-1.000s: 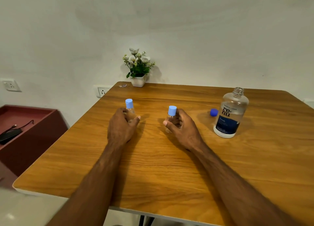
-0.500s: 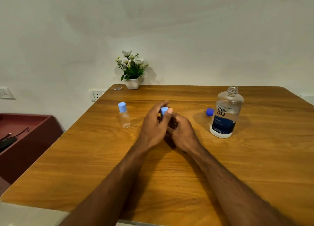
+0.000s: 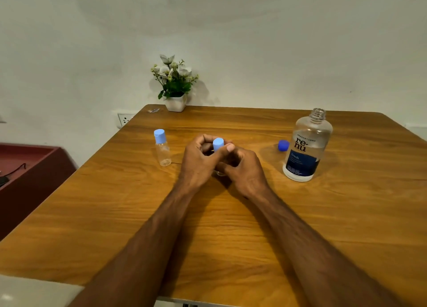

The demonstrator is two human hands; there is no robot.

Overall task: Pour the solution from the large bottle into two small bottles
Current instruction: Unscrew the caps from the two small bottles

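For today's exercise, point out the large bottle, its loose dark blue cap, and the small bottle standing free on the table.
large bottle (image 3: 302, 161): head view, on its dark blue label.
dark blue cap (image 3: 283, 145): head view, on its side wall.
small bottle (image 3: 163, 154): head view, on its clear body.

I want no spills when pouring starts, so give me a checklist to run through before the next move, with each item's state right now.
1. Large clear bottle with the dark blue label upright and uncapped: ok; its dark blue cap lies beside it.
2. Small clear bottle between the hands steadied: ok; the right hand wraps its body.
3. That bottle's light blue cap off: not ok; the left hand has its grip on it.
4. Second small clear bottle opened: not ok; capped, standing alone.
5. Small bottles empty: the free one looks empty; the held one, cannot tell.
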